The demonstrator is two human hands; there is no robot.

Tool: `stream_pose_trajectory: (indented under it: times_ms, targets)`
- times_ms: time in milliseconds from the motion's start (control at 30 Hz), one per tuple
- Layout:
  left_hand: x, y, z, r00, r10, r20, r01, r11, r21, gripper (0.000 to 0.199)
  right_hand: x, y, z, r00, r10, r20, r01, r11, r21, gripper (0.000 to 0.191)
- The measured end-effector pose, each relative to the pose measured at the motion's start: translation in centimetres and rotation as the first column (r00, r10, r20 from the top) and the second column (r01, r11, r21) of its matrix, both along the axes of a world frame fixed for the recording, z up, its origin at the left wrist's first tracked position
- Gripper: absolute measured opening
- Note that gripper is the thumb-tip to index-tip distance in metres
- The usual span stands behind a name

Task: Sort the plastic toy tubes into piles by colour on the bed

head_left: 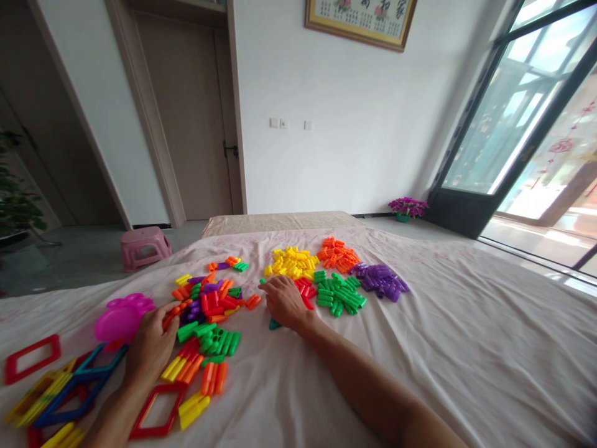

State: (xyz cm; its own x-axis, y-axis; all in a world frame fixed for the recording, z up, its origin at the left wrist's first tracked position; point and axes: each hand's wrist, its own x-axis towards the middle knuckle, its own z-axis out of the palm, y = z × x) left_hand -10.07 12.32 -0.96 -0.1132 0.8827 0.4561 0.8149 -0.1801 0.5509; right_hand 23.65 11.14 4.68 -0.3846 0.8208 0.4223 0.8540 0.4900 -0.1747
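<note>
My left hand (153, 339) is at the left edge of a mixed heap of coloured plastic pieces (217, 302). Its fingers close around orange tube-shaped pieces (173, 313); the fingertips are partly hidden. My right hand (285, 300) is bent palm down beside a small pile of red pieces (306, 291), fingers curled and pointing left. What its fingers hold, if anything, is hidden. A green piece (274, 324) shows just under the palm. Around it lie piles of yellow (291, 262), orange (339, 254), green (341, 294) and purple pieces (382, 281).
A pink paw-shaped tray (119, 320) and red, blue and yellow frame tiles (158, 410) lie at the left on a wrinkled pale sheet (448, 348). Several green tubes (224, 342) sit in front of the heap. A pink stool (145, 247) stands beyond the left edge.
</note>
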Motion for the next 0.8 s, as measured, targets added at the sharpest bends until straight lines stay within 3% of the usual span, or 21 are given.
stream_pose_trajectory:
  times_ms: [100, 267, 800]
  targets:
    - [-0.1, 0.1, -0.1, 1.0, 0.001, -0.001, -0.001, 1.0, -0.005, 0.039, 0.4, 0.0, 0.7, 0.993, -0.067, -0.102, 0.069, 0.997, 0.015, 0.021]
    - [-0.2, 0.2, -0.4, 1.0, -0.008, -0.008, 0.008, 1.0, 0.009, 0.038, 1.3, 0.0, 0.9, 0.965, -0.165, -0.202, 0.155, 0.986, -0.066, 0.015]
    - [-0.2, 0.3, -0.5, 1.0, -0.003, -0.004, 0.003, 1.0, 0.016, 0.039, 2.5, 0.2, 0.8, 0.888, -0.245, -0.389, 0.261, 0.965, -0.012, 0.015]
